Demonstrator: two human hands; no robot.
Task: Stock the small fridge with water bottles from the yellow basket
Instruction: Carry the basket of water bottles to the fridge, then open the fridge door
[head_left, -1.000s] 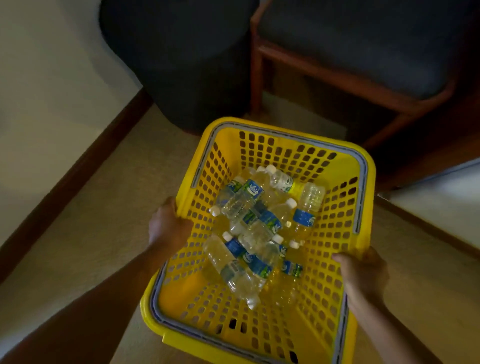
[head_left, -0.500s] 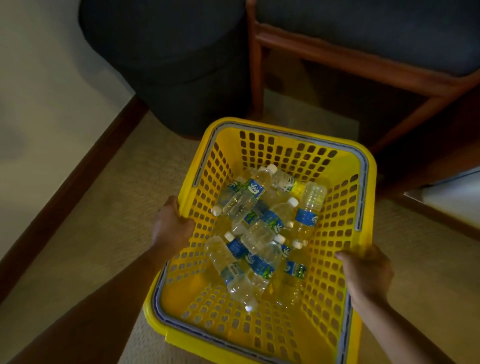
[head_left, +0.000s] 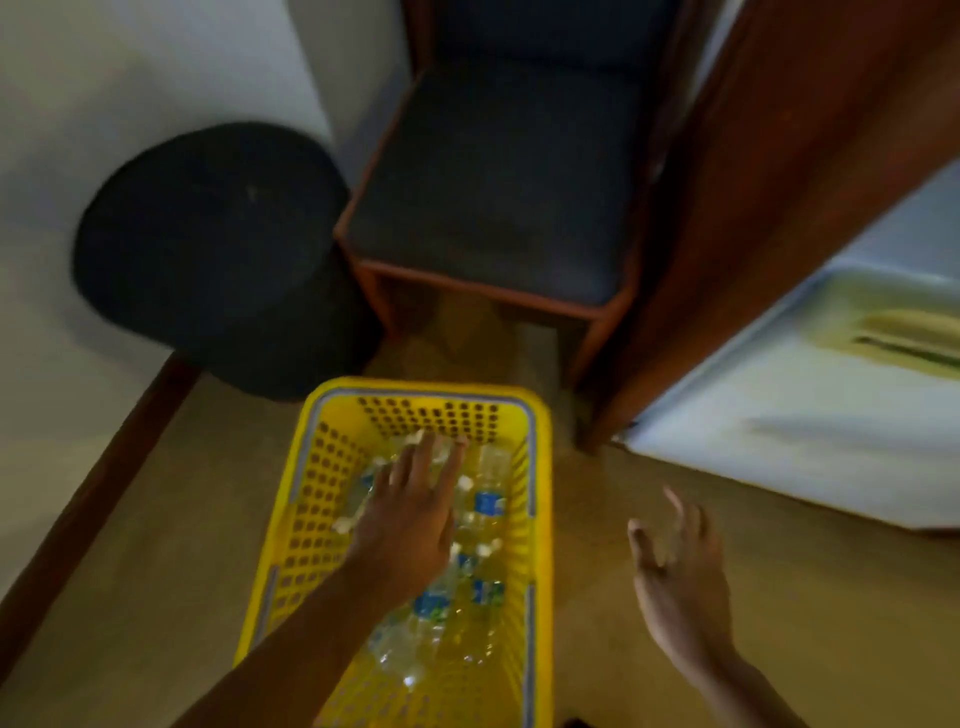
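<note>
Both hands have released the yellow basket (head_left: 415, 387), which now stands on the floor (head_left: 182, 519) near the small fridge (head_left: 805, 415): the left hand (head_left: 410, 519) reaches with straight fingers over the water bottles (head_left: 488, 501) inside, the right hand (head_left: 680, 587) hovers open and empty, so unloading can begin.

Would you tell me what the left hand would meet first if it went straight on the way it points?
Probably the water bottles lying under the left hand in the yellow basket; past them, its far wall. Blur hides whether they already touch.
</note>
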